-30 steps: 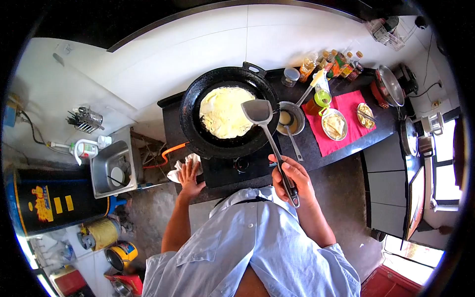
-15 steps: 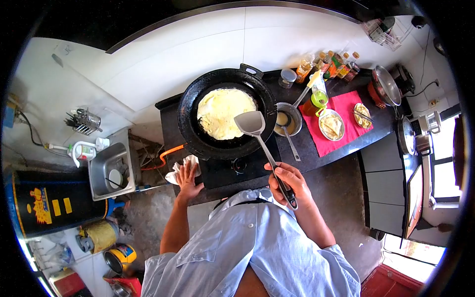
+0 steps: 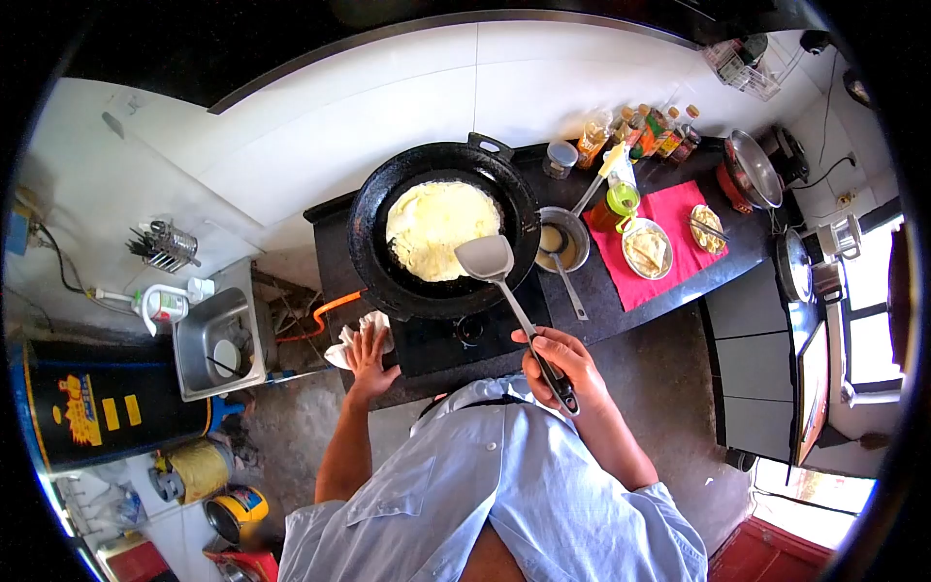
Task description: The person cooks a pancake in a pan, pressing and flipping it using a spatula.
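My right hand [image 3: 562, 369] is closed around the black handle of a spatula [image 3: 485, 258]. The spatula's grey blade hangs over the lower right edge of a pale yellow pancake [image 3: 438, 225]; whether it touches cannot be told. The pancake lies flat in a large black wok [image 3: 373, 184] on the stove. Resting on a crumpled white cloth [image 3: 341, 351] at the counter's front edge, my left hand [image 3: 369, 361] has its fingers spread. Right of the wok stands a small saucepan [image 3: 584, 238] with pale batter and a ladle [image 3: 570, 284] in it.
A red cloth [image 3: 635, 291] holds a bowl of folded pancakes [image 3: 647, 250], a second bowl [image 3: 708, 230] with chopsticks and a green-lidded jug [image 3: 621, 201]. Several bottles [image 3: 669, 131] line the wall. A steel sink [image 3: 184, 364] is at left; an orange hose [image 3: 325, 308] runs to the stove.
The view has shifted slightly. The spatula stays over the pancake's lower right edge, and both hands keep almost the same positions.
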A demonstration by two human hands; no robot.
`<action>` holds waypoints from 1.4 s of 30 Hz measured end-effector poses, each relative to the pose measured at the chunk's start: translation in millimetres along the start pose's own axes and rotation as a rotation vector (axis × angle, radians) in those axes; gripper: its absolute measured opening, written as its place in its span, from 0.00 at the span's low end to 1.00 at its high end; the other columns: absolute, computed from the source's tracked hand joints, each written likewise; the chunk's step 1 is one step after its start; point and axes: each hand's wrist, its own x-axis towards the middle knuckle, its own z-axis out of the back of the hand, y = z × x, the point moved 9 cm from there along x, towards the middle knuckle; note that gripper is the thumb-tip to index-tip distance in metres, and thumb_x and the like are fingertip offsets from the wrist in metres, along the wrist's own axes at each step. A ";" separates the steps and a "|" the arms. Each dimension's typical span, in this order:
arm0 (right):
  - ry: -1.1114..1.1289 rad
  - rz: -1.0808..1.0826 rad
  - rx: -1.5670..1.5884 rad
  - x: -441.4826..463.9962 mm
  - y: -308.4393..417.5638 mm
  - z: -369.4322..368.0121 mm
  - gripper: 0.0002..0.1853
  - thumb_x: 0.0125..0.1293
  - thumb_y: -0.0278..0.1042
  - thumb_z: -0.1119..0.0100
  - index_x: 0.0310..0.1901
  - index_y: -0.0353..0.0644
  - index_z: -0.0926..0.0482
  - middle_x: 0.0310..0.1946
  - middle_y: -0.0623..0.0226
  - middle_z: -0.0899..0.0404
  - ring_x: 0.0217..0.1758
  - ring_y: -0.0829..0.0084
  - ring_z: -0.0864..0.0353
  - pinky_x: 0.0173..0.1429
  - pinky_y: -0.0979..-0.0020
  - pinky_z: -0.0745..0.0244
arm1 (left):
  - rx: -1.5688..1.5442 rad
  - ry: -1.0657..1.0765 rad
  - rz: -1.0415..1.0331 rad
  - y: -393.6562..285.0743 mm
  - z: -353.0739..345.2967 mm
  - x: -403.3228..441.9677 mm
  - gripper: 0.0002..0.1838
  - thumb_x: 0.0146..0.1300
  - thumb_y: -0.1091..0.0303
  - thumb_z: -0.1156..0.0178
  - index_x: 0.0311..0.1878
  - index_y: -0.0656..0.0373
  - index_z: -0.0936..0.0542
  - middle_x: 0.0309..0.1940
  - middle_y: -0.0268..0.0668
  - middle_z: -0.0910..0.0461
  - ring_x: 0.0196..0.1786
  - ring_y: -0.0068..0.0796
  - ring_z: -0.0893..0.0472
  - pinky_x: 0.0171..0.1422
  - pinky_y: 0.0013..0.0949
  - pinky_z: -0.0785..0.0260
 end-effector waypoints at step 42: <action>-0.045 -0.321 -0.167 -5.4 37.3 -2.1 0.18 0.79 0.43 0.39 0.54 0.33 0.22 0.27 0.60 0.21 0.16 0.72 0.27 0.14 0.70 0.39 | -0.018 -0.063 -0.016 -9.7 10.1 -4.7 0.61 0.49 0.54 0.20 0.87 0.32 0.43 0.90 0.37 0.56 0.90 0.56 0.59 0.87 0.71 0.71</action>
